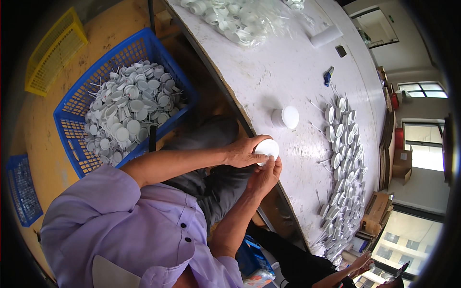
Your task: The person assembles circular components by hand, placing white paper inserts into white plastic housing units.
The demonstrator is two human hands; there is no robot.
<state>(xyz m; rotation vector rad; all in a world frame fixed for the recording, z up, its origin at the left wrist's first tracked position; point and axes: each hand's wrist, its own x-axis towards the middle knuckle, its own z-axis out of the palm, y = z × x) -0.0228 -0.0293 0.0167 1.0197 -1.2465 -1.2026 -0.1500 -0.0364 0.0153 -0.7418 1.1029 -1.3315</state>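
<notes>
**Both hands on a white round cap at the worktop edge**

The white round cap (267, 148) was a flat plastic disc with a smooth, plain face and a thin rim; no marking could be made out on it. Its broad face was turned up toward the camera. Being round, it showed no long axis, and anything beneath the face was hidden by fingers.

The left hand (244, 151) was curled about the cap's left side, fingers closed on the rim. The right hand (263, 176) came from below, fingertips pinched against the lower rim. The cap sat between the two, just above the near edge of the white worktop (288, 67).

Just beyond the hands, a short white jar (284, 117) stood on the worktop. Farther right lay rows of white caps with thin stems (342, 153). A clear bag of white caps (230, 19) sat at the far end, with a small blue object (328, 76) near it. On the floor to the left, a blue basket (77, 103) held a heap of finished white caps (129, 110); a yellow basket (53, 50) stood beyond it.
</notes>
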